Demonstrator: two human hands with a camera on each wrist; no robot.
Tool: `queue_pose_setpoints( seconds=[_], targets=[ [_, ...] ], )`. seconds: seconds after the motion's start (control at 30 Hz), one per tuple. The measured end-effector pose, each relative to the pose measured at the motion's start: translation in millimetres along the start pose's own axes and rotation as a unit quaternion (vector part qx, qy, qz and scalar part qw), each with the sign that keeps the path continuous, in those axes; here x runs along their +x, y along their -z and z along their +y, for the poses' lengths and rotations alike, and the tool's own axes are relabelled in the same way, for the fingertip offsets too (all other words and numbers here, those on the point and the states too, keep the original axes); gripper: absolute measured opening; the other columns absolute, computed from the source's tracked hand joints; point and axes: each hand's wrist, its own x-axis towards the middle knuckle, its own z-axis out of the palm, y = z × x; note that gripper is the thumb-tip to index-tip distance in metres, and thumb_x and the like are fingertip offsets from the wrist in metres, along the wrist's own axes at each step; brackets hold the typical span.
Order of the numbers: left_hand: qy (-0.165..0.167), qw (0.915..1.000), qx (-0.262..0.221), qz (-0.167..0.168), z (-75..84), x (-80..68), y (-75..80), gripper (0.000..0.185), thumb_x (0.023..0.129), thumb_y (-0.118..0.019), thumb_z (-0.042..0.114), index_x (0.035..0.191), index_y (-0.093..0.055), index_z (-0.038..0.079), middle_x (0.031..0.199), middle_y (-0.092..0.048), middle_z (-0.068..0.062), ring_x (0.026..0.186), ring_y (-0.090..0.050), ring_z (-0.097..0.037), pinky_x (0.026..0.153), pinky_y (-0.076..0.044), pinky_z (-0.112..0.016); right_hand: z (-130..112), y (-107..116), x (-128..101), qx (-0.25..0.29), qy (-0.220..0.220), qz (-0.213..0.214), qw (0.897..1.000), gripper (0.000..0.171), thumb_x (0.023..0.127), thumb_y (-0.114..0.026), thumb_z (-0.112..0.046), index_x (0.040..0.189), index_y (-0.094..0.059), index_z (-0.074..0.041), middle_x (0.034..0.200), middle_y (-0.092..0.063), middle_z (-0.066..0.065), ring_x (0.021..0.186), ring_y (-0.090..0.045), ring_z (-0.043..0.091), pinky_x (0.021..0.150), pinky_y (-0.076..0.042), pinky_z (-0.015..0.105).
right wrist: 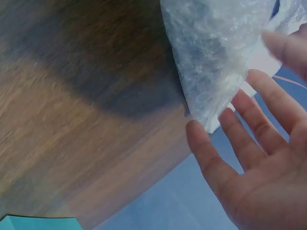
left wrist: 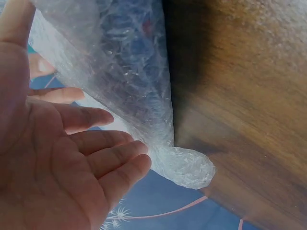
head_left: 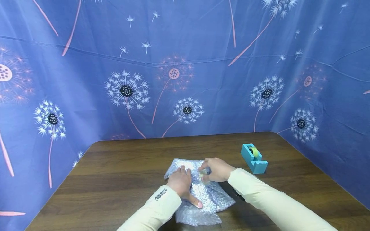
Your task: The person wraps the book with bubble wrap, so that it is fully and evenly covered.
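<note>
A bundle of clear bubble wrap (head_left: 202, 194) lies on the wooden table, its flaps spread toward the front and right. My left hand (head_left: 181, 183) rests on its left part, fingers extended and thumb out to the side. Over its upper right part is my right hand (head_left: 217, 170), fingers spread and slightly bent; the right wrist view shows nothing held between them. A faint yellowish patch shows on the wrap beneath those fingers, too small to identify. Through the bubble wrap (left wrist: 139, 72) in the left wrist view, something dark blue shows with a small red spot; its kind is hidden.
A light blue tape dispenser (head_left: 254, 158) with a yellow roll stands at the right of the brown table (head_left: 121, 166). Behind the table hangs a blue cloth (head_left: 219, 96) with a dandelion print, which also runs along both sides.
</note>
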Motion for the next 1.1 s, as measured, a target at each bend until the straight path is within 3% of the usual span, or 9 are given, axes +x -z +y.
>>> queue_pose_setpoints(
  seconds=[0.1, 0.23, 0.43, 0.6, 0.73, 0.87, 1.1],
  targets=[
    [0.004, 0.9999, 0.002, -0.01, 0.8, 0.1, 2.4, 0.128, 0.055, -0.082, 0.079, 0.148, -0.047, -0.002, 0.151, -0.046, -0.027, 0.137, -0.049, -0.04, 0.107, -0.048, -0.044, 0, 3, -4, 0.001, -0.008, -0.032, 0.999, 0.045, 0.09, -0.079, -0.03, 0.13, -0.07, -0.011, 0.142, -0.058, 0.016, 0.135, -0.049, 0.042, 0.11, -0.038, 0.063],
    [0.014, 0.9994, 0.006, -0.031, 2.7, 2.8, 4.3, 0.129, 0.055, -0.082, 0.079, 0.15, -0.046, 0.0, 0.153, -0.043, -0.025, 0.139, -0.047, -0.038, 0.107, -0.048, -0.044, -1, 3, -9, 0.017, -0.003, -0.048, 0.999, 0.056, 0.092, -0.074, -0.04, 0.137, -0.064, -0.009, 0.143, -0.055, 0.015, 0.132, -0.052, 0.039, 0.107, -0.042, 0.06],
    [0.022, 0.9982, -0.019, -0.051, 2.9, 4.8, 5.2, 0.129, 0.055, -0.086, 0.074, 0.151, -0.044, -0.001, 0.156, -0.04, -0.025, 0.142, -0.043, -0.038, 0.109, -0.046, -0.046, -3, -3, -12, 0.004, 0.012, -0.046, 0.999, 0.08, 0.08, -0.086, -0.047, 0.141, -0.059, -0.003, 0.139, -0.053, 0.012, 0.125, -0.057, 0.035, 0.103, -0.048, 0.053],
    [0.014, 0.9948, -0.059, -0.083, -0.8, 6.0, 9.9, 0.128, 0.059, -0.088, 0.07, 0.153, -0.039, -0.002, 0.159, -0.034, -0.026, 0.146, -0.036, -0.04, 0.111, -0.042, -0.051, -8, -4, -11, -0.02, -0.005, -0.029, 0.999, 0.082, 0.073, -0.091, -0.046, 0.138, -0.062, -0.004, 0.138, -0.055, 0.012, 0.123, -0.058, 0.036, 0.099, -0.05, 0.055],
    [0.016, 0.9895, -0.099, -0.104, -5.1, 6.9, 12.7, 0.121, 0.069, -0.082, 0.07, 0.156, -0.035, 0.0, 0.161, -0.029, -0.025, 0.148, -0.032, -0.039, 0.111, -0.041, -0.055, -11, -3, -7, -0.038, -0.014, -0.025, 0.999, 0.081, 0.07, -0.092, -0.045, 0.136, -0.065, -0.006, 0.139, -0.056, 0.013, 0.121, -0.059, 0.036, 0.095, -0.052, 0.056],
    [0.009, 0.9889, -0.117, -0.092, -7.0, 7.6, 11.9, 0.114, 0.075, -0.08, 0.067, 0.155, -0.036, -0.002, 0.161, -0.03, -0.027, 0.148, -0.032, -0.039, 0.11, -0.042, -0.056, -10, -2, -3, -0.038, -0.022, -0.026, 0.999, 0.08, 0.07, -0.093, -0.044, 0.136, -0.065, -0.007, 0.14, -0.056, 0.013, 0.123, -0.058, 0.037, 0.097, -0.051, 0.056],
    [0.007, 0.993, -0.108, -0.048, -9.4, 11.5, 6.6, 0.115, 0.069, -0.087, 0.062, 0.151, -0.041, -0.005, 0.157, -0.035, -0.03, 0.145, -0.037, -0.041, 0.108, -0.044, -0.054, -7, -3, 4, -0.032, -0.017, -0.024, 0.999, 0.082, 0.071, -0.093, -0.043, 0.138, -0.063, -0.006, 0.142, -0.054, 0.014, 0.125, -0.056, 0.039, 0.099, -0.049, 0.059]
  ],
)
